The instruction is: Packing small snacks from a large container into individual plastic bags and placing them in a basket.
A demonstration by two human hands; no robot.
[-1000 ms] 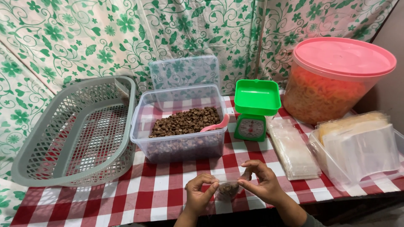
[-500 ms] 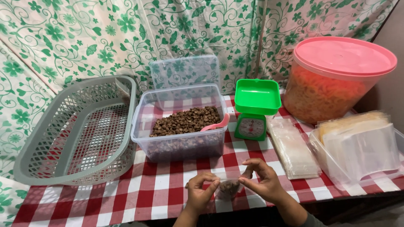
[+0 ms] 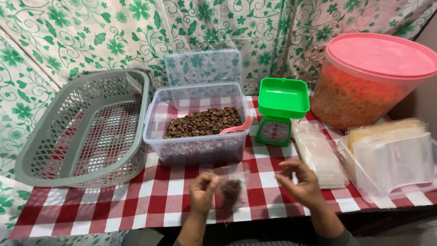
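The left hand (image 3: 203, 192) has its fingers pinched together on the upper edge of a small clear bag (image 3: 231, 189) with a dark clump of brown pieces at its bottom, so the bag hangs just above the checked tablecloth (image 3: 159, 200), directly in front of the clear tub (image 3: 196, 125). The right hand (image 3: 300, 182) is just off the bag, to the right of it, fingers spread and curled and gripping nothing; it is blurred, so finer detail is lost.

The tub holds the same brown pieces, with a pink scoop (image 3: 236, 127) resting in them, handle toward the right rim, within easy reach. Its lid (image 3: 203, 67) leans upright behind the tub against the green floral cloth. Just right of the tub stands a green kitchen scale (image 3: 281, 109), and further right lie a stack of flat clear bags (image 3: 318, 152) and a tray of more plastic sleeves (image 3: 391, 155). Behind those sits a large pink-lidded bucket (image 3: 371, 79) of orange snacks. Left of the tub, a grey lattice basket (image 3: 86, 127) sits tilted.
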